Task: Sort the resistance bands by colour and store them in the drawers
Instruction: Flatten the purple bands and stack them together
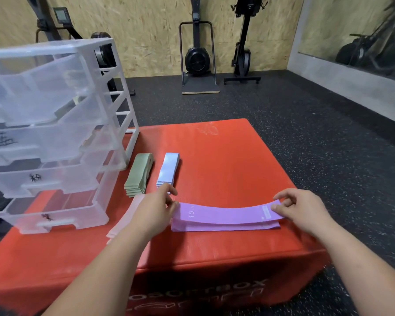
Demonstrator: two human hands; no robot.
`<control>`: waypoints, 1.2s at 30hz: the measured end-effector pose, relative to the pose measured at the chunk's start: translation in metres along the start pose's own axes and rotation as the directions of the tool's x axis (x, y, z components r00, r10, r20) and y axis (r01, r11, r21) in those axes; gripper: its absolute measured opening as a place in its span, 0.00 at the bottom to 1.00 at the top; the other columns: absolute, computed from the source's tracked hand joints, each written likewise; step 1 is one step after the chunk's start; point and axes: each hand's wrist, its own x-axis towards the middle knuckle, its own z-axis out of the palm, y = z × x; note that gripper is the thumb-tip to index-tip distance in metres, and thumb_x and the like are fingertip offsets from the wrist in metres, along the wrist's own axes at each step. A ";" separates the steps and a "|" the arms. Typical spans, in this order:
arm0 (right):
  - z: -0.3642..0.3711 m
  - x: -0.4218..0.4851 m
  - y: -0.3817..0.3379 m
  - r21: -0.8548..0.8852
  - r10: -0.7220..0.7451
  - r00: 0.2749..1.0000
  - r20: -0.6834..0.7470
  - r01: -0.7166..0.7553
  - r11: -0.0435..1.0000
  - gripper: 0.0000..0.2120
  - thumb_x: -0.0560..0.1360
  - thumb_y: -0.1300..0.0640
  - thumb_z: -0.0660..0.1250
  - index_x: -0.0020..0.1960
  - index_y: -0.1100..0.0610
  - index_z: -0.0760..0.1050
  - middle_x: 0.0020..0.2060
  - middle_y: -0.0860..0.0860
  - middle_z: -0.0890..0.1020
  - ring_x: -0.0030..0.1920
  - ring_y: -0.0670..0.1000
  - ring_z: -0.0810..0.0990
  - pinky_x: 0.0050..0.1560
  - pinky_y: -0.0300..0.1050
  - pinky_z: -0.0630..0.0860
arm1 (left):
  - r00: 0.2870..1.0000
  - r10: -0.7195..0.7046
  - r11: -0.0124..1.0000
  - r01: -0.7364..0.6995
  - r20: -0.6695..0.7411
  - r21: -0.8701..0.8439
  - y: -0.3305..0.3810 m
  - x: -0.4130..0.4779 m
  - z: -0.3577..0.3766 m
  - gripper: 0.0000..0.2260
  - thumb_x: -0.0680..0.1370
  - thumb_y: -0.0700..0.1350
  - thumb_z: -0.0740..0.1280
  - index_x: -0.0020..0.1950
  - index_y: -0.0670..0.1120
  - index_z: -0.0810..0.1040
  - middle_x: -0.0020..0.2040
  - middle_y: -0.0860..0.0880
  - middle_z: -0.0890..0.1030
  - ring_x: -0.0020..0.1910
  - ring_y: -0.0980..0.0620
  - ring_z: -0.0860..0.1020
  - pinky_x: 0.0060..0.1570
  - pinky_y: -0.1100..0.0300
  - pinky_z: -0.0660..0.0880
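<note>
1. On the red surface, right in front of the person, there's a stack of purple bands lying flat and running left to right. The top one has "10 LB" printed near its left end.
2. Left hand: it's at the left end of the purple bands, fingers curled in and pinching the edge there.
3. Right hand: it has the right end, thumb on top and fingers curled behind. The top band's end is lifted a bit off the stack, so it bows.
4. The pink bands lie just left of the purple ones, partly hidden under the left forearm.
5. Further back are the green bands and the blue bands, two neat stacks side by side, close but apart, pointing away from the person.
6. The clear drawer unit stands on the left part of the surface, right beside the green stack. Its drawers are pulled partway out, and three fronts have black handwritten marks.
7. Behind it all there's a dark speckled floor and some gym machines against a chipboard wall.
</note>
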 end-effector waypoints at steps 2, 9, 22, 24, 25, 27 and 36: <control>0.003 -0.004 -0.001 -0.028 -0.017 1.000 -0.021 0.016 0.999 0.10 0.70 0.52 0.82 0.46 0.44 0.83 0.30 0.41 0.83 0.36 0.41 0.81 0.40 0.38 0.70 | 1.000 -0.001 1.000 0.001 0.005 0.025 -0.001 -0.005 0.000 0.08 0.80 0.44 0.69 0.58 0.54 0.76 0.39 0.55 0.84 0.38 0.59 0.79 0.41 0.62 0.73; 0.018 -0.009 0.004 -0.149 -0.081 0.996 -0.048 0.073 0.986 0.12 0.69 0.52 0.82 0.45 0.44 0.80 0.29 0.40 0.81 0.33 0.40 0.80 0.41 0.43 0.76 | 1.000 0.022 0.994 -0.021 -0.004 0.108 -0.014 -0.010 0.011 0.10 0.78 0.42 0.69 0.59 0.51 0.77 0.38 0.55 0.82 0.40 0.53 0.79 0.46 0.52 0.79; 0.008 -0.005 0.007 -0.178 -0.186 0.982 -0.021 0.179 0.968 0.18 0.66 0.45 0.83 0.54 0.40 0.82 0.48 0.41 0.79 0.45 0.42 0.79 0.51 0.45 0.76 | 0.982 0.183 0.964 -0.173 -0.032 0.202 -0.021 -0.004 0.023 0.13 0.80 0.51 0.70 0.64 0.53 0.77 0.55 0.53 0.78 0.53 0.48 0.79 0.49 0.52 0.77; 0.001 -0.003 0.006 -0.199 -0.264 0.960 0.098 0.279 0.940 0.25 0.66 0.44 0.83 0.60 0.40 0.81 0.56 0.38 0.79 0.54 0.42 0.80 0.58 0.43 0.74 | 0.967 0.250 0.956 -0.253 0.043 0.145 -0.019 -0.002 0.020 0.17 0.79 0.54 0.72 0.66 0.54 0.77 0.58 0.55 0.77 0.56 0.51 0.78 0.54 0.54 0.76; 0.000 -0.002 0.006 -0.214 -0.294 0.939 0.181 0.329 0.919 0.28 0.65 0.43 0.83 0.63 0.40 0.80 0.60 0.37 0.79 0.59 0.41 0.78 0.63 0.43 0.73 | 0.952 0.285 0.945 -0.298 0.111 0.134 -0.019 -0.001 0.019 0.20 0.78 0.57 0.74 0.68 0.55 0.76 0.61 0.56 0.77 0.59 0.52 0.77 0.58 0.55 0.76; 0.000 0.000 0.008 -0.245 -0.311 0.894 0.323 0.396 0.885 0.34 0.65 0.41 0.83 0.68 0.40 0.77 0.66 0.35 0.76 0.66 0.39 0.74 0.71 0.42 0.69 | 0.914 0.322 0.921 -0.363 0.247 0.139 -0.021 -0.001 0.020 0.29 0.74 0.61 0.76 0.73 0.56 0.75 0.66 0.56 0.76 0.65 0.53 0.75 0.65 0.56 0.73; 0.010 0.010 0.014 -0.320 -0.314 0.869 0.382 0.444 0.837 0.22 0.69 0.43 0.80 0.61 0.36 0.79 0.59 0.31 0.78 0.62 0.42 0.76 0.67 0.44 0.71 | 0.904 0.336 0.909 -0.385 0.264 0.162 -0.023 -0.001 0.022 0.24 0.74 0.55 0.77 0.69 0.57 0.77 0.61 0.57 0.78 0.62 0.52 0.76 0.61 0.57 0.72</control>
